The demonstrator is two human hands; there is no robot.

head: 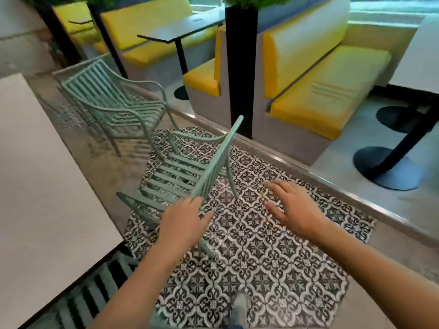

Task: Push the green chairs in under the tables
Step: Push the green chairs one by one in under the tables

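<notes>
A pale green slatted metal chair [180,172] stands on patterned floor tiles just in front of me, its seat facing the white table [40,186] at the left. My left hand [183,219] lies over the near end of the chair's top rail, fingers curled around it. My right hand [289,205] hovers open to the right of the chair, fingers spread, touching nothing. A second green chair [114,100] stands farther back along the same table's edge. A third green chair [95,298] shows partly under the table's near corner.
Black-and-white patterned tiles [249,252] cover the floor around the near chair. A raised kerb [308,172] and a black post [241,67] border it, with yellow booth benches [320,91], a dark table [178,29] and round pedestal bases [384,167] beyond. My shoe [238,307] is at the bottom.
</notes>
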